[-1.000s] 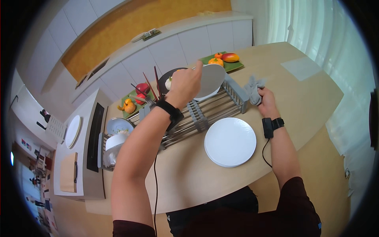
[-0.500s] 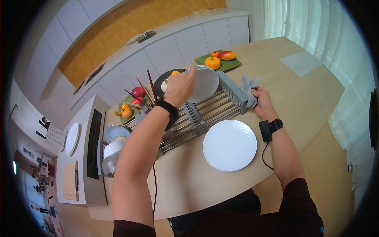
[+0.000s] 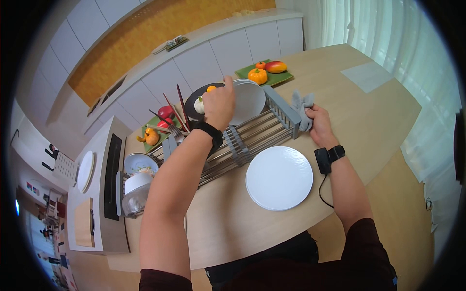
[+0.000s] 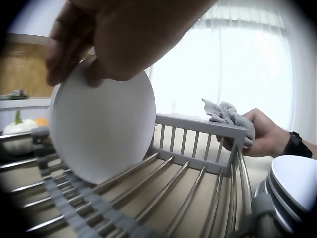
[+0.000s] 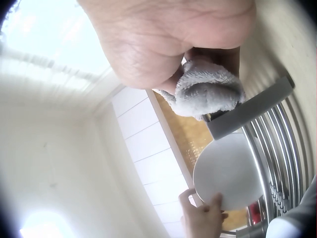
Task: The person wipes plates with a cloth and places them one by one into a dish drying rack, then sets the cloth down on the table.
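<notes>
My left hand (image 3: 221,104) pinches the upper edge of a white plate (image 4: 104,129), with the thumb on its near face and the fingers behind. That plate stands upright in a metal dish rack (image 3: 262,131) with grey plastic ends; further plate edges show behind it in the head view. A crumpled grey cloth (image 3: 302,111) is gripped in my right hand (image 3: 321,127), right at the rack's right end. In the right wrist view the cloth (image 5: 205,89) bunches beneath the palm. A stack of white plates (image 3: 279,178) lies on the table in front of the rack.
Chopsticks and forks (image 3: 178,133) stand in the rack's left part, near bowls (image 3: 138,184). Behind are a black plate (image 3: 191,104) with a white pumpkin and two green trays (image 3: 281,80) of vegetables and fruit. A cooktop counter (image 3: 109,194) stands left.
The head view has turned slightly. My left hand has shifted a little to the left at the plate's top edge. My right hand keeps the cloth by the rack's end.
</notes>
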### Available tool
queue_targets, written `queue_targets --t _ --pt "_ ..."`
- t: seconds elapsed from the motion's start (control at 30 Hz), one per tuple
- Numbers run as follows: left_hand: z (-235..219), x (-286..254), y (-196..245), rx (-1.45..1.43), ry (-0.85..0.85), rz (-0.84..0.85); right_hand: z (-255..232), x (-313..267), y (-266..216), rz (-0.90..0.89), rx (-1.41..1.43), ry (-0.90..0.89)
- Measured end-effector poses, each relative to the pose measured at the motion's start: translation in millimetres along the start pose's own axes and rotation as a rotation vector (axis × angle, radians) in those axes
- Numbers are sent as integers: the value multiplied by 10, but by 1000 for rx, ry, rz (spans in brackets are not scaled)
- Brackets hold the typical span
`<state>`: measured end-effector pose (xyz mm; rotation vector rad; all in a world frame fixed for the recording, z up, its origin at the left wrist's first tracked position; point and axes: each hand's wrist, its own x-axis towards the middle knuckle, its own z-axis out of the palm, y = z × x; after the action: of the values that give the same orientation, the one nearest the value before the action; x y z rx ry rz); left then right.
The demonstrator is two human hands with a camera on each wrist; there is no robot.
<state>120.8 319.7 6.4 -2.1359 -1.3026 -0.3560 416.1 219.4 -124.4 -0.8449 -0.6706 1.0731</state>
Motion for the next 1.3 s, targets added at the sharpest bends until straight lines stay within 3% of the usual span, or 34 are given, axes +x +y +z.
queue_targets --t 0.3,0.43,0.5,0.63,0.7,0.77,0.87,0.93,0.97,1.03,1.17,1.23,1.3 --pt "-404 -74 -100 1 -89 45 49 -45 -20 -38 -55 22" --pt "-867 -272 -11 -103 -85 6 -24 10 -2 -95 -149 44" --pt "-1236 -570 170 -390 -261 -89 -44 24 -15 -170 -120 99" --pt "-1114 -1473 435 -870 -193 -159 -18 10 -223 -249 -155 151" --pt "-946 -1874 513 -899 -108 -186 150 -214 -547 -452 -319 169" --pt "-834 -2091 551 -928 -11 -234 316 -449 -731 -501 -355 121" --pt "-793 -2327 571 -1106 -148 -330 516 -908 -807 -378 -870 -124" --pt "-783 -2438 589 -1153 -174 -334 809 -1344 -770 -581 -1016 -320" --pt "-764 -2484 608 -1199 -207 -325 922 -1488 -796 -585 -1021 -329" --pt "-691 -2551 637 -1223 -176 -319 1048 -1707 -841 -655 -1210 -536" --pt "-747 -2582 619 -1333 -306 -405 943 -1814 -593 -579 -1386 -557" --pt "-754 -2606 629 -1369 -356 -435 964 -1857 -461 -664 -1497 -691" --pt "-759 -2643 692 -1315 -376 -462 1046 -1924 -413 -572 -1499 -773"
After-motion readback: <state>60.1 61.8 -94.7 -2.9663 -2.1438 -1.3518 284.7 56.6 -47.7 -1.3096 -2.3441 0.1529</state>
